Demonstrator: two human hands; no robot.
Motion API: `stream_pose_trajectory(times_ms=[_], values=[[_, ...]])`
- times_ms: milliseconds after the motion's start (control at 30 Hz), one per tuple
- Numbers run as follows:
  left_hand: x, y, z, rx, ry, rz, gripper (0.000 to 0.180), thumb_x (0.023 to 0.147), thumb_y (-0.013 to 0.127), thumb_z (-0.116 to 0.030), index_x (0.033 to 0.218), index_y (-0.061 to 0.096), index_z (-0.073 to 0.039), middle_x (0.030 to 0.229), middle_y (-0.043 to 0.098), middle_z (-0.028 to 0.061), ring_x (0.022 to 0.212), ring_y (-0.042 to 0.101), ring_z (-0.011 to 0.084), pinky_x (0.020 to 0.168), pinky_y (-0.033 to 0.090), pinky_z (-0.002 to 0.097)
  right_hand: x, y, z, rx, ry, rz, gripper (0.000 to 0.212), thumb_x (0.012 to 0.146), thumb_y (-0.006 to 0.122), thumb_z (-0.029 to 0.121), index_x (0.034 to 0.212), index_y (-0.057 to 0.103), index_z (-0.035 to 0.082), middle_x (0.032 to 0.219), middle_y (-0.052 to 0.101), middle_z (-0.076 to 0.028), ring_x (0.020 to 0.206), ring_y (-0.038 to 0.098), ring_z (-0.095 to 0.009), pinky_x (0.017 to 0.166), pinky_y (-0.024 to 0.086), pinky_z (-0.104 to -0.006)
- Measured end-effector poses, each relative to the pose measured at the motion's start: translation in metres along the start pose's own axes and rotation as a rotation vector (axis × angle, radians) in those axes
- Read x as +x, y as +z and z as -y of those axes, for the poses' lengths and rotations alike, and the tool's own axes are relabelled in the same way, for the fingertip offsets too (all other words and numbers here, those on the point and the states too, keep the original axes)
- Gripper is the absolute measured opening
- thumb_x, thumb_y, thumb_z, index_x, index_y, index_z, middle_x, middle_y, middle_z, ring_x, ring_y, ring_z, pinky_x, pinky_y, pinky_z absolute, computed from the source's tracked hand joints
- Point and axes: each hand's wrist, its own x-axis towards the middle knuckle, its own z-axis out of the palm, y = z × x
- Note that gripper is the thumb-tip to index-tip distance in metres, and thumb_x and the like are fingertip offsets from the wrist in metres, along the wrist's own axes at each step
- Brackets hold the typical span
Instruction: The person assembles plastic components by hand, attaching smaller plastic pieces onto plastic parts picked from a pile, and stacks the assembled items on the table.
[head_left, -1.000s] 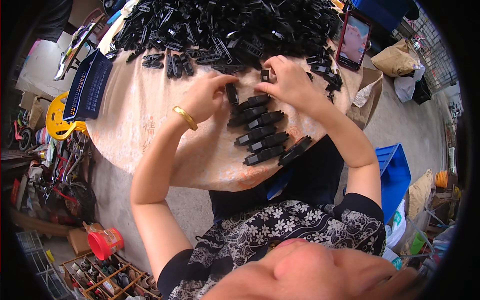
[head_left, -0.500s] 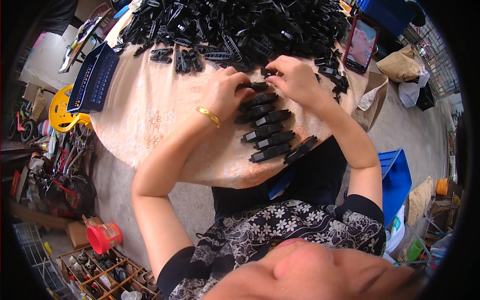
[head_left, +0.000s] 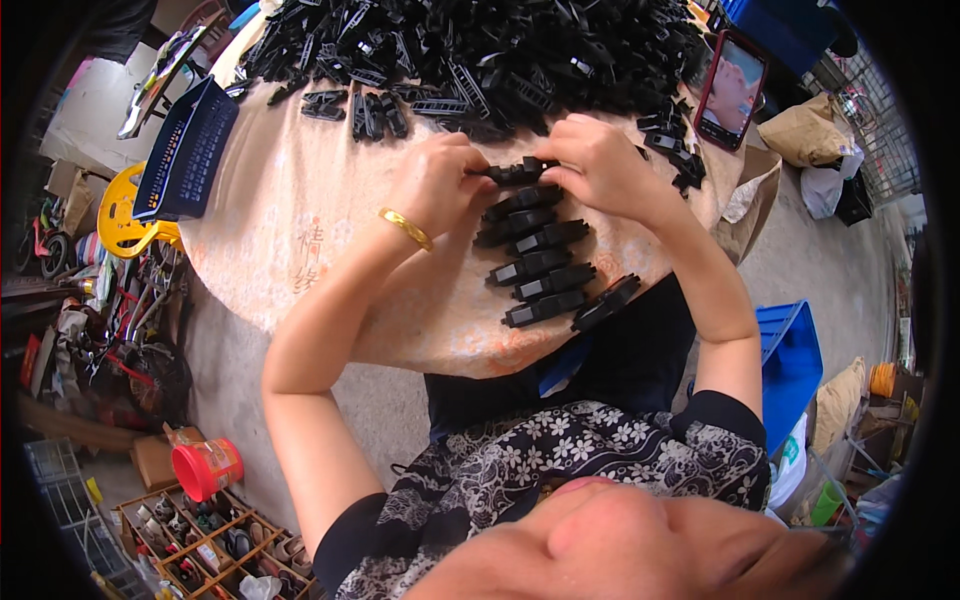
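Observation:
Between my two hands is a black plastic part (head_left: 516, 173), held level just above the table cloth. My left hand (head_left: 440, 180), with a gold bracelet at the wrist, pinches its left end. The fingers of my right hand (head_left: 590, 165) close on its right end. Toward me lies a column of several similar black parts (head_left: 545, 250), set side by side on the cloth, with one more black part (head_left: 607, 303) slanted at the table's near edge. Beyond my hands spreads a large heap of loose black plastic parts (head_left: 480, 60).
A peach patterned cloth (head_left: 270, 240) covers the round table. At its left edge a dark blue basket (head_left: 185, 150) stands on a yellow stool (head_left: 125, 215). A phone (head_left: 732, 90) rests at the far right. A blue crate (head_left: 790, 350) and a red bucket (head_left: 208, 468) are on the floor.
My right hand has moved slightly, and both hands now grip opposite ends of one black part. Half a second ago, each hand had a separate black piece, held a little apart.

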Motion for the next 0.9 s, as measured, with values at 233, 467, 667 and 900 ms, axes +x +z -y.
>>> stream_pose_trajectory(times_ms=[233, 467, 667, 900], values=[[0.005, 0.005, 0.001, 0.071, 0.282, -0.027, 0.014, 0.067, 0.075, -0.008, 0.078, 0.068, -0.002, 0.076, 0.059, 0.0076, 0.075, 0.058, 0.0254, 0.066, 0.047, 0.0346, 0.005, 0.013, -0.004, 0.209, 0.001, 0.016, 0.018, 0.072, 0.071, 0.015, 0.087, 0.068, 0.005, 0.077, 0.059, -0.01, 0.081, 0.058, -0.029, 0.072, 0.046, -0.0382], [0.005, 0.004, 0.009, 0.047, 0.117, -0.08, 0.026, 0.081, 0.069, -0.017, 0.104, 0.065, -0.004, 0.097, 0.057, 0.0131, 0.082, 0.057, 0.0281, 0.077, 0.048, 0.0349, -0.013, -0.012, 0.006, -0.087, 0.063, -0.163, 0.025, 0.078, 0.071, 0.026, 0.092, 0.068, 0.006, 0.087, 0.063, -0.009, 0.086, 0.058, -0.028, 0.076, 0.048, -0.0367], [0.012, 0.003, 0.019, 0.41, 0.121, -0.227, 0.032, 0.079, 0.068, -0.018, 0.108, 0.062, -0.006, 0.103, 0.056, 0.0146, 0.1, 0.051, 0.0312, 0.087, 0.045, 0.0394, -0.037, -0.041, -0.003, -0.399, 0.39, 0.068, 0.034, 0.073, 0.072, 0.018, 0.102, 0.064, 0.001, 0.096, 0.061, -0.011, 0.093, 0.056, -0.029, 0.081, 0.047, -0.0371], [0.012, 0.005, 0.004, 0.319, 0.159, -0.064, 0.022, 0.078, 0.069, -0.022, 0.092, 0.063, -0.005, 0.089, 0.061, 0.0103, 0.091, 0.056, 0.0301, 0.078, 0.046, 0.039, -0.023, -0.024, -0.007, -0.082, 0.247, 0.009, 0.023, 0.079, 0.066, 0.016, 0.097, 0.066, 0.002, 0.087, 0.06, -0.013, 0.086, 0.057, -0.029, 0.078, 0.046, -0.0368]])
